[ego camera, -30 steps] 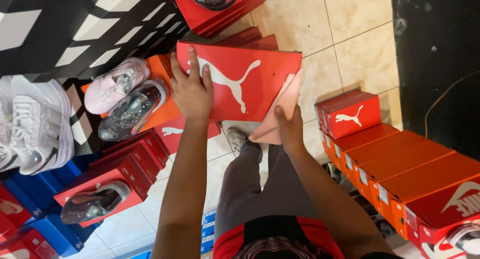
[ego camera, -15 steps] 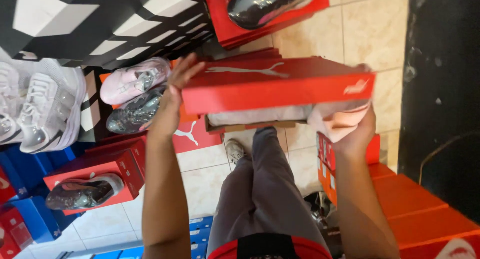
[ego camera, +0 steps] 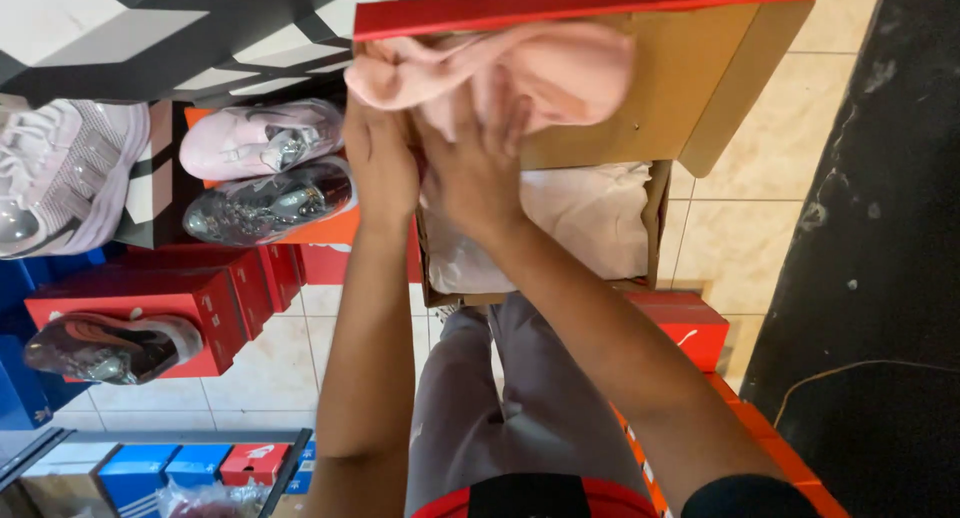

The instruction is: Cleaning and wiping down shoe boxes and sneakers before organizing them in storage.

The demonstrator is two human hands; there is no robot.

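An open shoe box (ego camera: 655, 223) lined with white tissue paper (ego camera: 590, 223) sits above my grey-trousered knee. Its hinged lid (ego camera: 690, 88), red outside and brown inside, stands raised at the top of the view. A pale pink shoe (ego camera: 550, 73) hangs in front of the lid, above the box. My left hand (ego camera: 380, 168) grips the shoe at its left end. My right hand (ego camera: 475, 173) is pressed against the shoe from below, right beside the left hand.
A pink sneaker (ego camera: 260, 138) and a grey glittery one (ego camera: 265, 203) lie on an orange box at left, with a white sneaker (ego camera: 60, 173) beyond. Red boxes (ego camera: 140, 298) carry a dark sneaker (ego camera: 105, 348). Blue boxes (ego camera: 140, 468) stand bottom left; a black mat (ego camera: 870, 278) lies at the right.
The closed red box that I held in both hands now stands open with its lid up. Both hands have moved to the pink shoe and lifted it out.
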